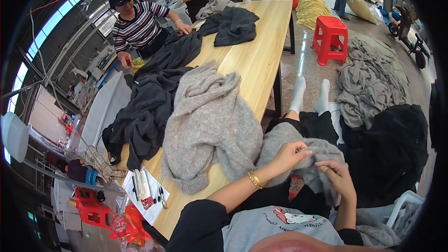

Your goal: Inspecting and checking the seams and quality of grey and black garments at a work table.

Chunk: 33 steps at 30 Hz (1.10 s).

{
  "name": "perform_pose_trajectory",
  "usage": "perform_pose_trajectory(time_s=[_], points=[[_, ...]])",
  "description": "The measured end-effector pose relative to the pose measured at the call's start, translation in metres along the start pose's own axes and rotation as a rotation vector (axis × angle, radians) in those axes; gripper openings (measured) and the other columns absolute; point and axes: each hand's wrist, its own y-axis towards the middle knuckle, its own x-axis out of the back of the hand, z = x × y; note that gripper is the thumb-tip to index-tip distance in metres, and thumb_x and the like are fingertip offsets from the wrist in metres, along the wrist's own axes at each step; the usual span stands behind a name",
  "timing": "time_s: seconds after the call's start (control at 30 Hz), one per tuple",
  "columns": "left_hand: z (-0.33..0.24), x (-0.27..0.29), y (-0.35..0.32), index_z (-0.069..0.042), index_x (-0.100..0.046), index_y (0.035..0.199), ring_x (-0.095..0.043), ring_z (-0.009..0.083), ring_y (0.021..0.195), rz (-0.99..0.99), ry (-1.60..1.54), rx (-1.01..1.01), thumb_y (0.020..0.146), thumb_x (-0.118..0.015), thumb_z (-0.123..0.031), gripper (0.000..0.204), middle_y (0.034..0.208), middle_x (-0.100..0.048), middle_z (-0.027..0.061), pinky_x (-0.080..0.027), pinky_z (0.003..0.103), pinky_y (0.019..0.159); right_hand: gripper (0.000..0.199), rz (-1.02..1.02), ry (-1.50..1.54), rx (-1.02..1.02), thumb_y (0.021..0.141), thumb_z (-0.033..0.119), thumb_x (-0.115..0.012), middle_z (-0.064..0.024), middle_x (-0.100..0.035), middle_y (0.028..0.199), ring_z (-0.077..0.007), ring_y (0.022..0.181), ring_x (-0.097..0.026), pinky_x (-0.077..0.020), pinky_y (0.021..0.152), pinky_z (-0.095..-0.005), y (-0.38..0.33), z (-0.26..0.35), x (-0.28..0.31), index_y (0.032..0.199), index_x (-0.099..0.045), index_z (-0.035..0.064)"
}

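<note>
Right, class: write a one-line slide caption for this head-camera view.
Both hands, left hand and right hand, pinch a grey sweater on the lap beside a wooden table piled with knitwear.

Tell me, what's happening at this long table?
A seated person works a fuzzy light-grey knitted garment on their lap, left hand pinching the fabric, right hand gripping beside it. A similar grey sweater and dark grey knitwear are piled on the wooden table, where two other people handle garments.
</note>
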Motion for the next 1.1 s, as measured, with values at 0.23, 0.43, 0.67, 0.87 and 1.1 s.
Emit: perform_pose_trajectory(time_s=[0.23,0.43,0.67,0.87,1.1], points=[[0.003,-0.019,-0.028,-0.002,-0.061,0.088,-0.043,0.0055,0.062,-0.115,-0.002,-0.087,0.09,-0.064,-0.02,0.018,0.069,-0.051,-0.0012,-0.036,0.025,0.053,0.026,0.078,-0.273,0.068,0.077,0.014,-0.073,0.0008,-0.065,0.077,-0.0064,0.068,-0.055,-0.0421,0.06,-0.0236,0.027,0.004,-0.032,0.097,-0.07,-0.0007],[0.005,-0.022,-0.029,0.002,-0.063,0.094,-0.059,0.0215,0.071,-0.219,0.114,-0.264,0.086,-0.064,-0.011,0.016,0.088,-0.059,0.0104,-0.045,0.031,0.061,0.017,-0.035,0.054,0.094,0.079,0.012,-0.072,-0.0048,-0.061,0.065,-0.005,0.065,-0.051,-0.0392,0.057,-0.0258,0.038,-0.033,-0.039,0.08,-0.066,-0.004],[0.003,-0.024,-0.026,0.0,-0.064,0.096,-0.062,0.0209,0.078,-0.246,0.262,-0.229,0.088,-0.062,-0.009,0.012,0.092,-0.062,0.0086,-0.047,0.029,0.067,0.009,-0.063,-0.115,0.25,0.079,0.006,-0.069,-0.003,-0.058,0.065,-0.0103,0.063,-0.051,-0.0364,0.056,-0.0274,0.03,-0.021,-0.031,0.08,-0.068,-0.0026],[-0.012,-0.027,-0.025,-0.004,-0.061,0.104,-0.056,0.0049,0.084,0.053,-1.124,0.279,0.096,-0.057,-0.017,0.017,0.095,-0.064,-0.0014,-0.045,0.021,0.077,0.008,-0.041,0.094,0.218,0.079,0.005,-0.068,-0.0018,-0.056,0.066,-0.0092,0.063,-0.049,-0.0359,0.057,-0.026,0.024,-0.024,-0.027,0.078,-0.066,-0.0036],[0.009,-0.031,-0.025,-0.002,-0.062,0.096,-0.048,0.0021,0.08,-0.077,-0.536,-0.047,0.097,-0.055,-0.015,0.015,0.087,-0.055,-0.0057,-0.04,0.018,0.073,0.008,-0.083,0.076,0.214,0.081,0.004,-0.067,-0.0024,-0.06,0.069,-0.0084,0.065,-0.052,-0.0381,0.057,-0.0247,0.008,-0.027,-0.023,0.083,-0.068,-0.0036]])
